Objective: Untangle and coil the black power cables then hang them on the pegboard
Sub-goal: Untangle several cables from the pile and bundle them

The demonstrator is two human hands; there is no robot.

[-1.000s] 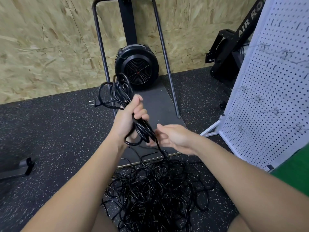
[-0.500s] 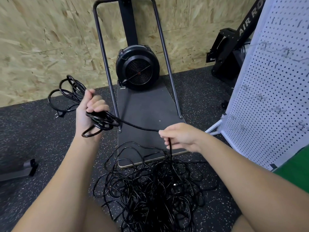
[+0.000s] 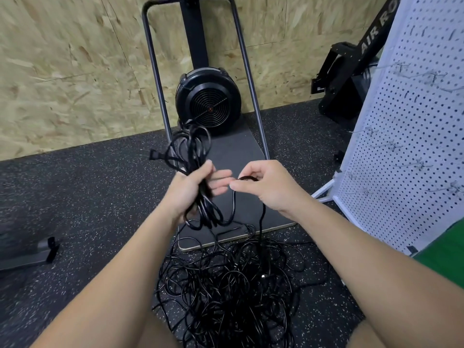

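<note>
You're early in the job; your left hand [image 3: 190, 194] grips a half-made coil [image 3: 194, 172] of one black cable, thumb clamped over the bundle, the other fingers reaching out past it toward the right hand; loops stand above the fist and hang below it, and a plug [image 3: 153, 154] sticks out at the upper left of the bundle; your right hand [image 3: 266, 187] pinches the next bit of the same cable [image 3: 247, 178] between thumb and fingertips, just beside the left hand, so a new loop looks about to be laid on.

From the right hand the cable drops straight down into the tangled pile [image 3: 233, 292] on the rubber floor [image 3: 88, 197] in front of you; judging by its size, most of the cabling is not yet sorted; how many separate cables are in it I can't tell; something small and pale, maybe a connector, shows inside the heap but it's too small to identify.

The pegboard [image 3: 406, 156] stands at your right, near but apart from the pile; its hooks [image 3: 424, 164] carry no coil in what's visible, so nothing looks hung yet; left to do: finish this coil, hang it, then repeat for the rest.

Writing: the black machine [image 3: 351, 71] behind the pegboard shows "AIR RO", cut off at the frame edge by the board; a small white label lower on it is unreadable; the fan unit [image 3: 208, 102] on the frame ahead has no legible marking.
</note>
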